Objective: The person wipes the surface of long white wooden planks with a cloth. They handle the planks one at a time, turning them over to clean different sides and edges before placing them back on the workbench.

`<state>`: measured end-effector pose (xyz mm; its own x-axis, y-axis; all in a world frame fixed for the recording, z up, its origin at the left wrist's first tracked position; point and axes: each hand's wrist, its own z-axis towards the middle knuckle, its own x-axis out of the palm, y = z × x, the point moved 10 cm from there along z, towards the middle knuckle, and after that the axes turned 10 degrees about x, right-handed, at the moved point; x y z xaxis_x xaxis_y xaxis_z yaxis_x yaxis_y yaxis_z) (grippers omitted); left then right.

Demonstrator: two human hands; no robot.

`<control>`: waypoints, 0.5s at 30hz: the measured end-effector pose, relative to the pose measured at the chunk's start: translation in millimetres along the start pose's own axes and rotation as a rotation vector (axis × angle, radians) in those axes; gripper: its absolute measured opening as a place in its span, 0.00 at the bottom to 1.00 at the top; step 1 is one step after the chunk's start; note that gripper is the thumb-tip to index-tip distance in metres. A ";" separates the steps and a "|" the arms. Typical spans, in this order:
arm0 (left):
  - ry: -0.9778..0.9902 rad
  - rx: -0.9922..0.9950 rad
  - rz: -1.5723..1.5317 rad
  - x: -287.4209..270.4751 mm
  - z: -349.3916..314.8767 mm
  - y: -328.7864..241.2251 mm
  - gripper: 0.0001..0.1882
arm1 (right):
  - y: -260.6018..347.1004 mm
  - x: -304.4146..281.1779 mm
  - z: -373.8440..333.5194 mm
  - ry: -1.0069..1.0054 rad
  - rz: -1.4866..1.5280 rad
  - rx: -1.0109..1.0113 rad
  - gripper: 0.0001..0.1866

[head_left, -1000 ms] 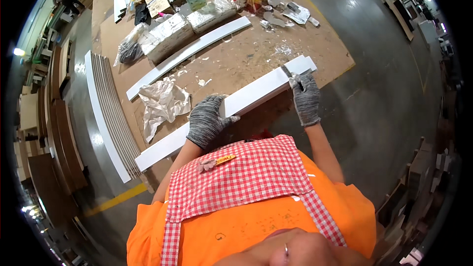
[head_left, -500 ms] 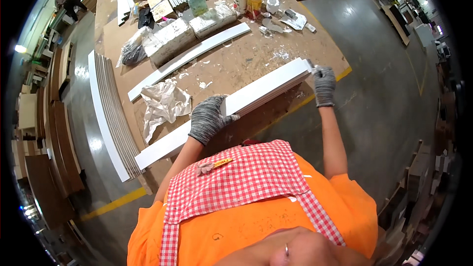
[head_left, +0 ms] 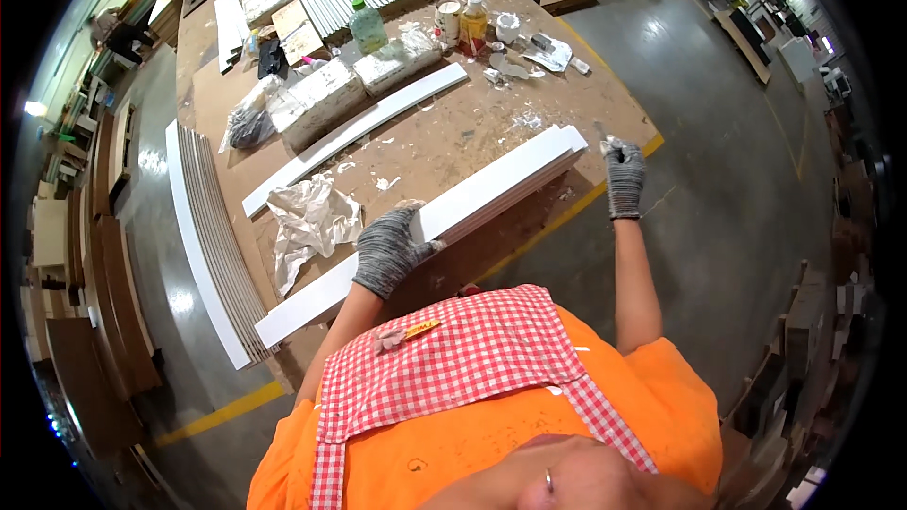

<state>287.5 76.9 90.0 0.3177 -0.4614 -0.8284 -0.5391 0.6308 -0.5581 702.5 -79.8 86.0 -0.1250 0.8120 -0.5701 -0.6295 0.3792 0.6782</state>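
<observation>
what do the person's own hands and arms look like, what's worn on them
Both the left hand and right hand wear grey speckled knit gloves with snug cuffs at the wrist. The forearms are bare; short orange sleeves end near the shoulders.

Left hand (head_left: 389,250), grey-gloved, pressed flat on a long white board (head_left: 444,217) lying diagonally along the near edge of the workbench (head_left: 472,127). Right hand (head_left: 623,175), also gloved, just beyond the board's far end, gripping a small tool, detail unclear. Crumpled plastic sheet (head_left: 307,222) beside the board; second white strip (head_left: 354,137) farther back.
</observation>
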 end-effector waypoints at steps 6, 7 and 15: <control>0.040 -0.075 0.026 1.4 -15.9 15.7 0.37 | 57.8 19.6 -44.2 0.034 -0.119 0.013 0.05; 0.031 -0.066 0.025 1.3 -16.2 16.1 0.37 | 50.4 15.9 -41.0 -0.002 -0.137 0.002 0.05; 0.005 -0.067 -0.011 -6.5 -15.3 11.5 0.34 | 35.5 16.1 -27.7 0.013 -0.162 -0.082 0.06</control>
<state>267.3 77.5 89.8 0.3197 -0.4713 -0.8220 -0.5869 0.5825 -0.5623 656.8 -65.6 88.0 -0.0262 0.7371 -0.6753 -0.7024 0.4671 0.5371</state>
